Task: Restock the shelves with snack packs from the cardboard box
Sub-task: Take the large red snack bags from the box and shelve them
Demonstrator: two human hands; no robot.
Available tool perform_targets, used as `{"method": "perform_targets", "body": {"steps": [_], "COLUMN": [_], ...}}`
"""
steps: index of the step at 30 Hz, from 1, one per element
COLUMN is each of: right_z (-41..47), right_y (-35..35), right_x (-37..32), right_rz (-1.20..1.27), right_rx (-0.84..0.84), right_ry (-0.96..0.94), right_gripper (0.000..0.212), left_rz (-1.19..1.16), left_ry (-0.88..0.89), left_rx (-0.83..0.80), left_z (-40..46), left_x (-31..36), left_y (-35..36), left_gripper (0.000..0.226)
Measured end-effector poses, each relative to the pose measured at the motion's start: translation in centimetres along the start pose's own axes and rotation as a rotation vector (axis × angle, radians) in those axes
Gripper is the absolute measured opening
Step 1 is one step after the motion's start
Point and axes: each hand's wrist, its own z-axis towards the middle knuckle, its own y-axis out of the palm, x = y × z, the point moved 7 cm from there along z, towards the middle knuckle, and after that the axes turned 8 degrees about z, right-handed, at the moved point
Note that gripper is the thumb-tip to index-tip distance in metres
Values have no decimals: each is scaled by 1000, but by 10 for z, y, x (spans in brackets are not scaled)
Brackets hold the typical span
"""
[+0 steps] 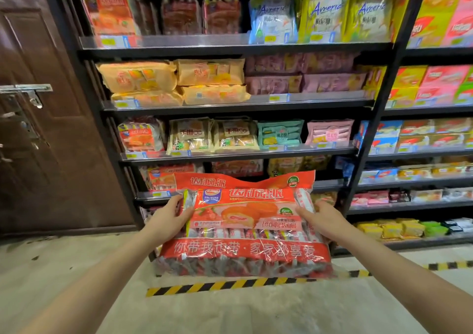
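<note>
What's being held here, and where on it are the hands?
A large red snack pack, held by its two side edges: left hand on its left edge, right hand on its right.

Snack pack (245,221) hides lower shelf (330,184); price tags (277,98) unreadable.

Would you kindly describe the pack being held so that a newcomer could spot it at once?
Start at the black shelf unit beside the brown door, then look down in front of its lower shelves. There the left hand and right hand grip a big red pack by its sides. Unlike the shelved packs, it is off the shelf, far larger, with a white-lettered red band.
</note>
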Motion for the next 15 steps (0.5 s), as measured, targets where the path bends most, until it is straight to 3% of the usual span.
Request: {"method": "perform_targets", "body": {"steps": [15], "right_z": [227], "right_y": [24], "right_x": [-79], "right_rz": [-3], "right_rx": [29], "right_ry": [-1], "right_gripper": [38], "left_rz": [-64], "left_ry": [24], "left_rx": [21], "left_z": [227], "left_x": [-8], "left_y": [-19], "left_gripper": [60]}}
